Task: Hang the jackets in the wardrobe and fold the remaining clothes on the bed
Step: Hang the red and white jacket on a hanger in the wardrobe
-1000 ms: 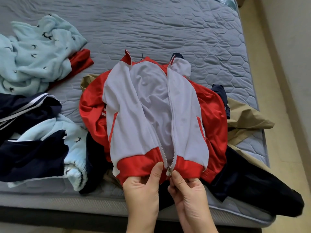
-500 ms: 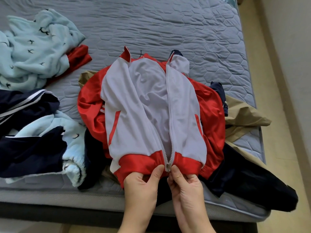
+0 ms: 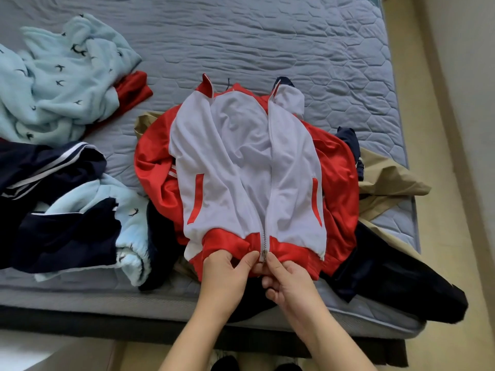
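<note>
A red and white zip jacket lies spread front-up on the grey bed, on top of other clothes. My left hand pinches the red hem just left of the zipper's bottom end. My right hand grips the hem on the right side, fingertips at the zipper pull. The zip is joined only at the very bottom; above that the two white panels lie close together.
Light blue printed clothes and a navy garment with white stripes lie at the left. A tan garment and a black garment stick out at the right near the bed's edge. Floor and wall run along the right.
Both hands stay on the hem at the zipper's base, with small shifts of the fingers. The view has moved slightly, so the bed's front edge sits higher in the frame.
</note>
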`<state>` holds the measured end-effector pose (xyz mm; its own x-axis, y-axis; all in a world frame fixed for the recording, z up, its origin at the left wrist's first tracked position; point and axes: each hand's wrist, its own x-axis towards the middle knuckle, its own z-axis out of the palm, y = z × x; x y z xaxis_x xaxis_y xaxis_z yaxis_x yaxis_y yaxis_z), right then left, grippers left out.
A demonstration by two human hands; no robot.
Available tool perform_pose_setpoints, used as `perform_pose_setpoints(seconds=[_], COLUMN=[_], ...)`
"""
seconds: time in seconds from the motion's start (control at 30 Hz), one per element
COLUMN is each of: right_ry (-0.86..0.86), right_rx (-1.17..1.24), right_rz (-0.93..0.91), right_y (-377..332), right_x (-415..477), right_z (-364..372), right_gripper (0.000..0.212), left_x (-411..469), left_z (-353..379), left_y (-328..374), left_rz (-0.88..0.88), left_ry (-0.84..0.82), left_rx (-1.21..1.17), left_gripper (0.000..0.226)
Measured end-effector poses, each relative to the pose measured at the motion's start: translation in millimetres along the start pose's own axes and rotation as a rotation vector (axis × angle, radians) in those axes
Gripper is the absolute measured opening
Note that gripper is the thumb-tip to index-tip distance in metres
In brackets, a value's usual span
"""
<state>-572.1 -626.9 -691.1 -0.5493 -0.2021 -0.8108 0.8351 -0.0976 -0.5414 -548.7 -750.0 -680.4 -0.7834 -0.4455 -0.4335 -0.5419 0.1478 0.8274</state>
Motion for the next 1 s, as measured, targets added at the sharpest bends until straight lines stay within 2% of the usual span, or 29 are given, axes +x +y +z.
perform_pose_setpoints(seconds=[0.17, 0.33, 0.43, 0.53, 0.6, 0.67, 0.7, 0.77, 0.83, 0.87, 0.93, 1.0], right_ry=[-0.116, -0.098, -0.080, -0.105, -0.113, -0.118, -0.117, -0.118, -0.132, -0.145, -0.161, -0.151], right_rx=[-0.215, 0.080, 0.108, -0.134, -0.287, -0.348, -0.357, -0.366, -0.372, -0.369, -0.332, -0.279], right_rz=[0.083, 0.138, 0.110, 0.106, 0.103, 0.087, 0.078, 0.071, 0.071, 0.074, 0.081, 0.089], right_y=[-19, -52, -80, -96, -99, -100, -103, -108, -113, -115, -118, -122], right_x=[-21, -21, -11, -6, -6, -6, -6, -5, -4, -3, -1, 3], right_z=[-2, 11, 25, 35, 37, 36, 35, 33, 34, 35, 37, 37], right_gripper=[0.026, 0.022, 0.023, 0.024, 0.024, 0.023, 0.022, 0.021, 0.021, 0.021, 0.022, 0.023], left_x=[-4, -13, -19, -16, -8, -1, 2, 6, 10, 14, 22, 27], left_z=[-4, -13, -25, -38, -47, -55, -58, -57, -46, -38, -23, -17], left_y=[7, 2, -12, -18, -8, 9, 18, 37, 55, 62, 67, 61], left_rz=[0.024, 0.133, 0.022, -0.166, -0.313, -0.412, -0.384, -0.205, -0.004, 0.052, 0.104, 0.121], left_ry=[-0.043, -0.096, -0.064, -0.066, -0.177, -0.322, -0.331, -0.176, -0.053, -0.057, -0.084, -0.049], left_rx=[0.129, 0.246, 0.256, 0.354, 0.405, 0.502, 0.616, 0.803, 0.755, 0.702, 0.665, 0.699], left_gripper=[0.046, 0.053, 0.048, 0.040, 0.037, 0.046, 0.048, 0.046, 0.036, 0.033, 0.022, 0.024])
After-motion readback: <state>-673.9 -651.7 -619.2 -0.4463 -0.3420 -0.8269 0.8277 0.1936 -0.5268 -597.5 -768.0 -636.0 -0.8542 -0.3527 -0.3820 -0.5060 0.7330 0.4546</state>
